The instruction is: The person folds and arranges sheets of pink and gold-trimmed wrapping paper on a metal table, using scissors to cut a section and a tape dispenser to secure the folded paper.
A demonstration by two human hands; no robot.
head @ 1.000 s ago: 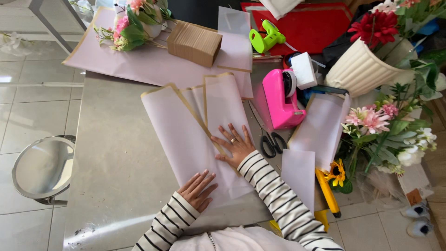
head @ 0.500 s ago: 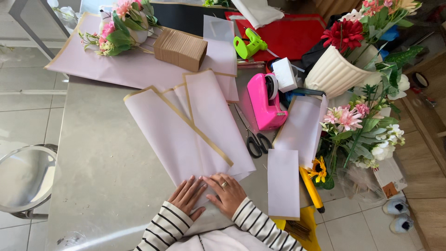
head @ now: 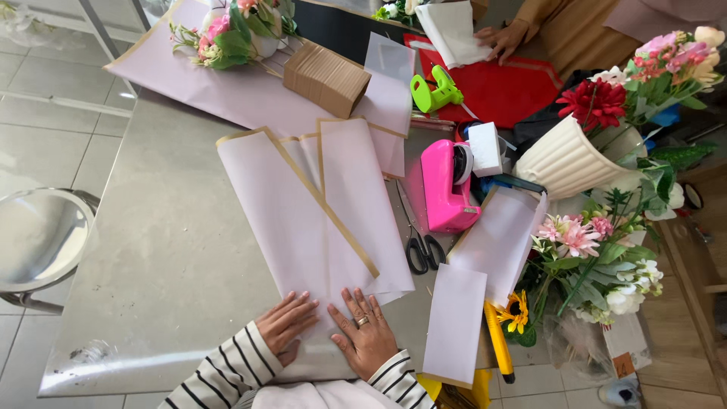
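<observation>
Our left hand [head: 286, 324] and right hand [head: 366, 331] lie flat, fingers spread, gripping nothing, pressing the near end of the pale pink wrapping sheets [head: 318, 204] at the front edge of the grey table [head: 166, 257]. The sheets are matte, gold-trimmed and layered, fanning away from us. Black scissors [head: 419, 242] lie just beside them, then a pink tape dispenser [head: 445, 185] and a white ribbed pot [head: 566, 159] of flowers. Against the frame half a second ago, our hands sit slightly wider apart on the paper, the sheets unmoved
</observation>
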